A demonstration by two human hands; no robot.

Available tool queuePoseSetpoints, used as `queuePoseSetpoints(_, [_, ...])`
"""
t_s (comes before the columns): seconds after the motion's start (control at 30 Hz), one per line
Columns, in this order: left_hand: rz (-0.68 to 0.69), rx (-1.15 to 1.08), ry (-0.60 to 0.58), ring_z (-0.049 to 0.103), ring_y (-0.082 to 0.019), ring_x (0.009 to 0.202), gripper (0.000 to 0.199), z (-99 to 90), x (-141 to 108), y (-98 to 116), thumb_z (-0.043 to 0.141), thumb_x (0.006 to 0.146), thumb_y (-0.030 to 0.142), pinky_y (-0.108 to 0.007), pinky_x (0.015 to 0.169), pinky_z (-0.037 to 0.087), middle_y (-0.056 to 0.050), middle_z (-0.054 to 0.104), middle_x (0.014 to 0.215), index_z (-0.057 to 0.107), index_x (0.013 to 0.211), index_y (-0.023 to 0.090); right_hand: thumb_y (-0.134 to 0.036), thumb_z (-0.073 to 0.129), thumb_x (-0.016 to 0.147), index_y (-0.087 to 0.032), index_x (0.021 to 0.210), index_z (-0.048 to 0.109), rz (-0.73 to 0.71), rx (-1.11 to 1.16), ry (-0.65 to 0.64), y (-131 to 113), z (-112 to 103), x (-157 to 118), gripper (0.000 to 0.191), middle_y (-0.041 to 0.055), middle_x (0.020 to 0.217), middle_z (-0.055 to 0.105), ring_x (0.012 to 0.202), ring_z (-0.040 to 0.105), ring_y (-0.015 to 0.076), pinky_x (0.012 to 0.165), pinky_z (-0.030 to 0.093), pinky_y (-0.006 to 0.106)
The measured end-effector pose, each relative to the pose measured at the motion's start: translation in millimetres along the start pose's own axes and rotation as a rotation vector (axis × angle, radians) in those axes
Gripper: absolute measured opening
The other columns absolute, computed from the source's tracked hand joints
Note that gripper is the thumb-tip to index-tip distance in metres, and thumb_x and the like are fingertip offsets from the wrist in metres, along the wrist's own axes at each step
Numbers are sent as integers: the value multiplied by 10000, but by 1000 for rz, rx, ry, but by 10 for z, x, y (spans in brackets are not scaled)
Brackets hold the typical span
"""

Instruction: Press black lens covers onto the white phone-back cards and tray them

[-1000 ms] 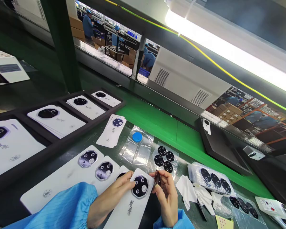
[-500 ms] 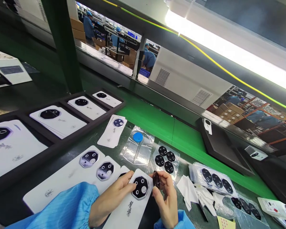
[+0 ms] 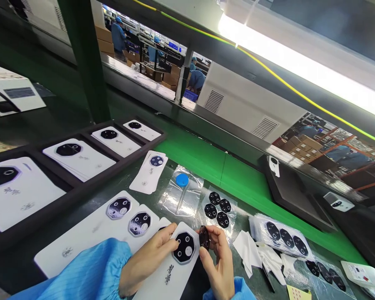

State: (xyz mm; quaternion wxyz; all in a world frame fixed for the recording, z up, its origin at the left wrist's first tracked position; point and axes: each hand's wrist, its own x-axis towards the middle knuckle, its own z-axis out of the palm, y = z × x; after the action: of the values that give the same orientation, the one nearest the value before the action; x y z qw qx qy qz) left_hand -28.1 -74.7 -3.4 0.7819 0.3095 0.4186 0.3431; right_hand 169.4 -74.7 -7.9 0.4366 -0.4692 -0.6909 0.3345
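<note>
My left hand (image 3: pixel 153 254) grips a white phone back panel (image 3: pixel 171 275) by its upper left edge, the thumb resting near the black octagonal camera plate (image 3: pixel 185 247). Between the thumb and fingers of my right hand (image 3: pixel 218 258) is a loose dark camera lens cover (image 3: pixel 203 238), tilted nearly edge-on right beside the panel. Two more white back panels (image 3: pixel 93 233) with camera plates lie left of my hands, and a further one is partly hidden behind my left fingers. Ahead, several black lens covers (image 3: pixel 217 209) rest on a clear plastic sheet.
A black compartment tray (image 3: pixel 76 186) holds stacked white panels on the left. A clear bag with a blue round piece (image 3: pixel 181 180), white cloths (image 3: pixel 247 253), dark tweezers (image 3: pixel 268 278) and a bagged stack of lens covers (image 3: pixel 279 235) lie around. Co-workers stand in the background.
The view has shifted slightly, so the scene sits a little further right. The lens cover in my right hand has turned slightly; both hands keep their hold.
</note>
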Motion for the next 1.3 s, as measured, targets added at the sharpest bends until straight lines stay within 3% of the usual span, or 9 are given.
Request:
queuePoseSetpoints(0.17, [-101, -55, 65, 318, -295, 1374, 530, -16, 5, -7, 634, 714, 292, -353, 992, 447, -33, 538, 1375, 547, 1234, 234, -396, 610, 857, -211, 1123, 536, 32, -2, -1, -8, 10, -5, 333, 78, 954, 695, 856, 678, 214, 728, 563, 285])
queuePoseSetpoints(0.27, [-118, -63, 91, 283, -287, 1392, 545, 5, -13, 21, 623, 709, 301, -349, 1050, 383, -39, 467, 1436, 535, 1240, 217, -476, 612, 837, -210, 1082, 553, 93, 10, 77, -24, 53, -2, 366, 77, 935, 698, 854, 670, 223, 730, 547, 302])
queuePoseSetpoints(0.33, [-108, -50, 57, 300, -296, 1380, 542, 29, -36, 53, 609, 702, 316, -352, 1050, 372, -42, 451, 1446, 539, 1229, 211, -523, 605, 823, -216, 1050, 565, 138, 17, 146, -28, 84, 4, 384, 74, 923, 702, 846, 661, 227, 713, 529, 305])
queuePoseSetpoints(0.5, [-95, 33, -75, 462, -283, 1245, 511, 60, -76, 119, 551, 666, 249, -337, 962, 416, -23, 578, 1311, 553, 1177, 241, -501, 615, 809, -216, 1032, 576, 197, 7, 245, 40, 60, 31, 364, 92, 1024, 689, 903, 648, 241, 705, 517, 317])
queuePoseSetpoints(0.63, [-64, 50, -164, 579, -242, 1069, 590, 52, -59, 114, 504, 655, 186, -319, 896, 433, -27, 602, 1254, 470, 1244, 212, -462, 646, 791, -206, 1037, 583, 240, 4, 225, 139, -60, 55, 361, 98, 1042, 672, 866, 641, 229, 641, 524, 300])
queuePoseSetpoints(0.87, [-41, 58, -212, 598, -205, 964, 636, 32, -21, 83, 494, 634, 164, -276, 817, 412, -31, 614, 1197, 435, 1267, 198, -505, 629, 791, -209, 1040, 582, 254, -58, 321, 174, -103, 68, 390, 77, 970, 650, 800, 611, 201, 591, 495, 272])
queuePoseSetpoints(1.07, [-63, 58, -194, 601, -193, 898, 663, 42, -36, 103, 500, 652, 161, -270, 768, 420, -26, 633, 1159, 388, 1304, 197, -541, 626, 779, -212, 1055, 583, 279, -102, 294, 168, -151, 66, 432, 58, 938, 650, 570, 553, 137, 616, 496, 293])
queuePoseSetpoints(1.2, [-75, 67, -182, 612, -174, 886, 658, 55, -54, 131, 480, 658, 149, -251, 774, 430, -24, 638, 1151, 383, 1308, 179, -440, 628, 804, -202, 1069, 594, 239, -168, 202, 168, -233, 88, 357, 68, 956, 665, 609, 593, 149, 621, 524, 292])
queuePoseSetpoints(1.3, [-70, 64, -199, 623, -178, 897, 649, 64, -65, 151, 499, 680, 173, -250, 771, 434, -18, 639, 1151, 381, 1317, 200, -345, 623, 823, -201, 1091, 599, 151, -236, 120, 143, -270, 115, 305, 86, 1021, 665, 768, 641, 189, 625, 544, 279])
